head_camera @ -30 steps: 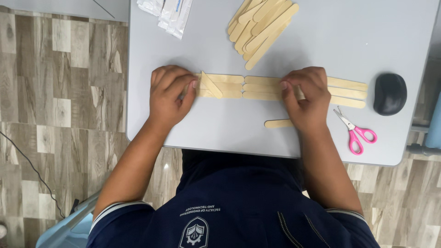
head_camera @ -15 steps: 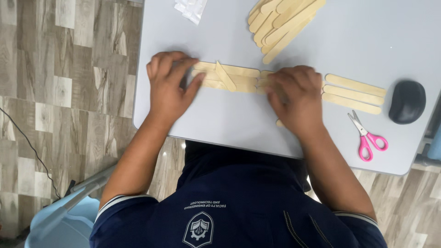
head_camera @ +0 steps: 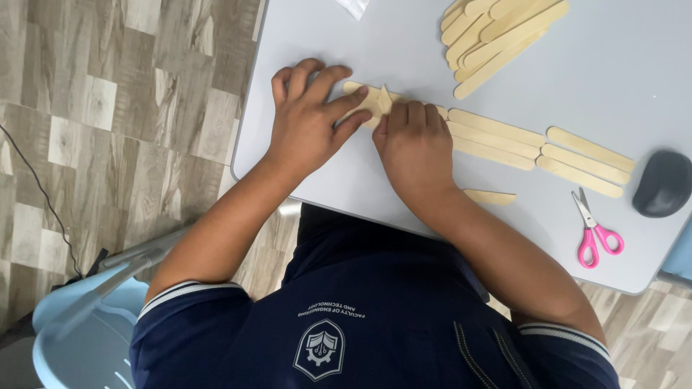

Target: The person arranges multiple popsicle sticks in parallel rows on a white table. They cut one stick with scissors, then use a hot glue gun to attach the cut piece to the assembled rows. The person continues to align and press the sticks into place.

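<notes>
Seen from the head camera, the left hand (head_camera: 308, 122) lies flat, fingers spread, pressing on the near end of a row of flat wooden craft sticks (head_camera: 494, 138) laid side by side on the smooth pale grey tabletop (head_camera: 634, 79). The right hand (head_camera: 417, 148) sits just beside it at 3 o'clock, knuckles bent, fingertips pushing down on the same sticks; neither hand is closed around anything. Between the two hands a small pointed wooden piece (head_camera: 385, 99) stands up from the row. The sticks are thin, pale tan and matte, with rounded ends, and the row runs off toward 4 o'clock from the hands. A loose pile of the same sticks (head_camera: 497, 36) lies at 1 o'clock, well apart. A short cut stick piece (head_camera: 490, 197) rests near the right wrist. Scissors (head_camera: 592, 230) with glossy pink plastic handles lie at 4 o'clock, and a rounded dark grey lump (head_camera: 663, 184) sits beyond them by the tabletop's edge. Wood-pattern floor tiles (head_camera: 108, 108) fill the left side.
</notes>
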Demonstrator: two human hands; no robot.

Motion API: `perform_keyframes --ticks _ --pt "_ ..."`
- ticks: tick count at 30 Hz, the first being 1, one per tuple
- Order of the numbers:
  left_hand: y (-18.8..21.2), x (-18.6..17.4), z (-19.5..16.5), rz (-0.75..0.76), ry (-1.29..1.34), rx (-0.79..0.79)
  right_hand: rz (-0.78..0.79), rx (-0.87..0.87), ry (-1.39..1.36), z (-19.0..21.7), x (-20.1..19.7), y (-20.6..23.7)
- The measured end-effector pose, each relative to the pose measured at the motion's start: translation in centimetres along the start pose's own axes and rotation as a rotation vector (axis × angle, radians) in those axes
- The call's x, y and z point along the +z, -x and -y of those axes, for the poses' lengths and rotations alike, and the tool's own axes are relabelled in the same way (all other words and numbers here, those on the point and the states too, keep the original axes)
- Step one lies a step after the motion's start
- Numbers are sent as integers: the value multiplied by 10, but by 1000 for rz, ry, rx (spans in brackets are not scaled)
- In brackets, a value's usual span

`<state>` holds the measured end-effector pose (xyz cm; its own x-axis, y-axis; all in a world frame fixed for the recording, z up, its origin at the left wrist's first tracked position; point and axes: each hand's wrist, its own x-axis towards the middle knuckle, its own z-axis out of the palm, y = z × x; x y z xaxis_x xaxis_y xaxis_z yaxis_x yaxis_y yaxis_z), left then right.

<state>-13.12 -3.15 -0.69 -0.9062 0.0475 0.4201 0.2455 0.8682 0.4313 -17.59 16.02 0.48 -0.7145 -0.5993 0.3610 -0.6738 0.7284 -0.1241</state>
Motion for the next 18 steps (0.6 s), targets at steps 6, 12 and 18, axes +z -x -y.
perform_keyframes --ticks 6,12,18 --pt "-1 0 2 -24 8 -22 61 24 -40 -6 -1 -5" --pt "2 1 1 -42 15 -11 61 -83 -165 -21 -37 3" --pt "3 3 2 -9 47 5 97 -53 -114 -30 -40 12"
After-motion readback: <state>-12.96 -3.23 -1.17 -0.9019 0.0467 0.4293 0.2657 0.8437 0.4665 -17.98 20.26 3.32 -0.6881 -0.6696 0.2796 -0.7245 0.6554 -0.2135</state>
